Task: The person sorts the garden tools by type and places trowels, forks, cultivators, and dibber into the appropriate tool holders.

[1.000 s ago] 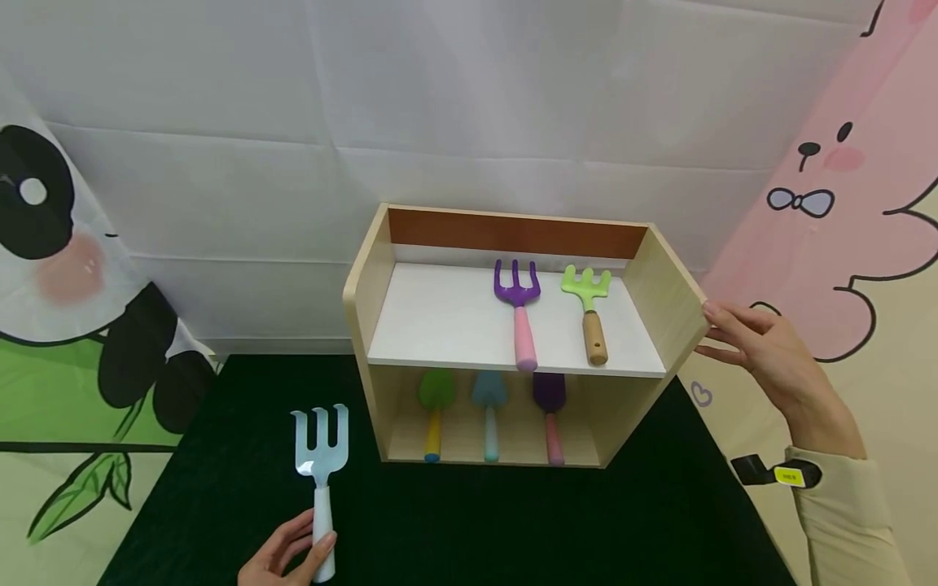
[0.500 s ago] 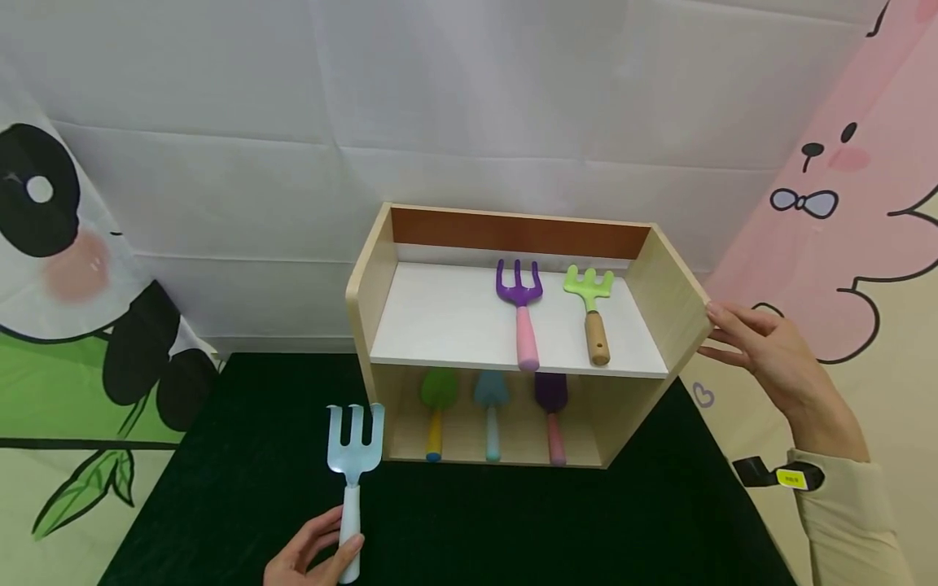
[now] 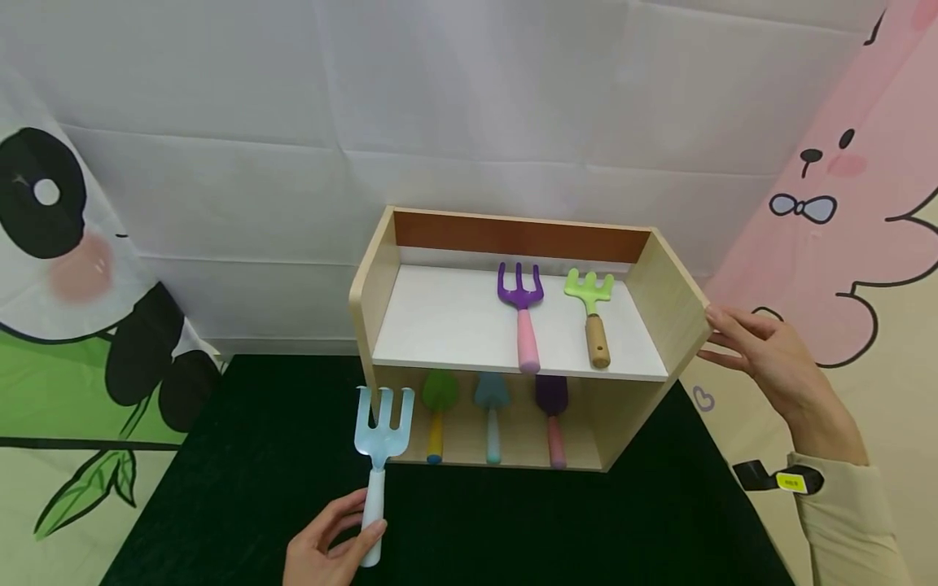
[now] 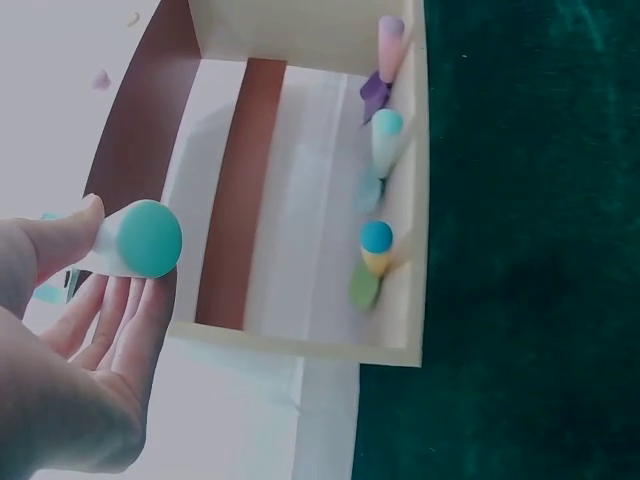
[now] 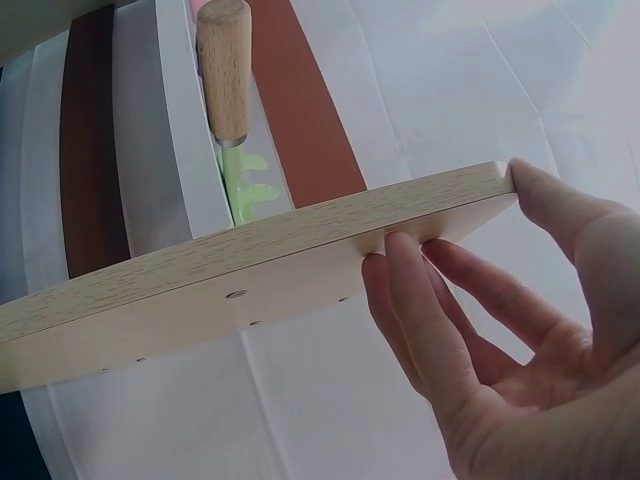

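Observation:
My left hand (image 3: 330,537) holds a light blue hand fork (image 3: 383,439) by its white handle, tines up, between thumb and fingers. In the left wrist view the handle's turquoise end (image 4: 150,240) faces the camera. The fork is in front of the lower left corner of a wooden two-level shelf (image 3: 677,313). My right hand (image 3: 765,350) touches the shelf's right side; in the right wrist view its thumb rests at the panel's edge and its fingertips lie against the outer face. On the upper level lie a purple hand fork with a pink handle (image 3: 526,338) and a green hand fork with a wooden handle (image 3: 597,338).
Inside the lower level stand a green trowel (image 3: 440,392), a blue trowel (image 3: 492,392) and a purple trowel (image 3: 552,396), handles down. Dark green cloth (image 3: 513,529) covers the table. Behind hangs a white curtain (image 3: 469,89).
My left hand has carried the light blue hand fork to the right and slightly upward, close to the shelf's left corner. My right hand has stayed at the shelf's right side.

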The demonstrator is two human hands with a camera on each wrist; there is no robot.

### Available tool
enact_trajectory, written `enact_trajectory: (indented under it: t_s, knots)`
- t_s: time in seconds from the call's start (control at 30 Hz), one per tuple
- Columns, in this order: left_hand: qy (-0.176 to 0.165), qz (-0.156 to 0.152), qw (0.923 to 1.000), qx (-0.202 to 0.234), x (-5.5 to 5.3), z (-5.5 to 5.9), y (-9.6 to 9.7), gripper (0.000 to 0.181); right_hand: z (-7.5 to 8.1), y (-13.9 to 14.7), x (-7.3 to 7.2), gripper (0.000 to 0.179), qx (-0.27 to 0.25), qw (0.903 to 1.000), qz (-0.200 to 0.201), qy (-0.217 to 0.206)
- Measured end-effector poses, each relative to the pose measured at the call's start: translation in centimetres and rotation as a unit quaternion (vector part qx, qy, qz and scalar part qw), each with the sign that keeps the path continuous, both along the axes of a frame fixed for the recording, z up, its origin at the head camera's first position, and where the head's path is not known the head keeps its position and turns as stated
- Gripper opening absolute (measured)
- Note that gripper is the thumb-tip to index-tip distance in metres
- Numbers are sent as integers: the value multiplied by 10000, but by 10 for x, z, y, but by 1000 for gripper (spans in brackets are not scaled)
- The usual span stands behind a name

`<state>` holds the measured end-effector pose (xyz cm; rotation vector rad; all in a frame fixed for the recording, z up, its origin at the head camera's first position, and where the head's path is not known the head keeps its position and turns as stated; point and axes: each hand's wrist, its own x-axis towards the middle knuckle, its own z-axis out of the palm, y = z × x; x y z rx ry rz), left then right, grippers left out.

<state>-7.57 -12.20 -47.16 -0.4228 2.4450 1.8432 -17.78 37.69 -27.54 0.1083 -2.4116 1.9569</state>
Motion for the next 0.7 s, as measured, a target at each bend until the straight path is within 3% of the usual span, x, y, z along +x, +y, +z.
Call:
enact_trajectory:
  t_s: [0.33, 0.7]
  knots:
    - [382, -320, 9986, 201, -8, 21, 10, 54, -2, 0, -1, 34, -55, 9998, 72, 148]
    - [747, -522, 9956, 210, -23, 51, 19, 51, -3, 0, -2, 36, -40, 9999, 74, 131]
